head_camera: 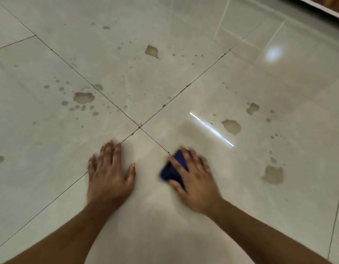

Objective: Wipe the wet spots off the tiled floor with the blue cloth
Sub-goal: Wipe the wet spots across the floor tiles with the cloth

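The right hand (195, 180) is pressing flat on a small, crumpled dark-blue cloth (173, 169), fingers spread over it and blurred, pinning it to the glossy pale grey tiled floor (183, 54). Just left of it, the left hand (110, 174) is resting palm-down on bare tile, fingers splayed and holding nothing. Brownish wet spots (231, 126) are lying beyond and to the right of the cloth, others further left. Dark grout lines (139, 127) are crossing just ahead of both hands.

glossy glazed floor tiles (183, 77), blue cloth (175, 169)
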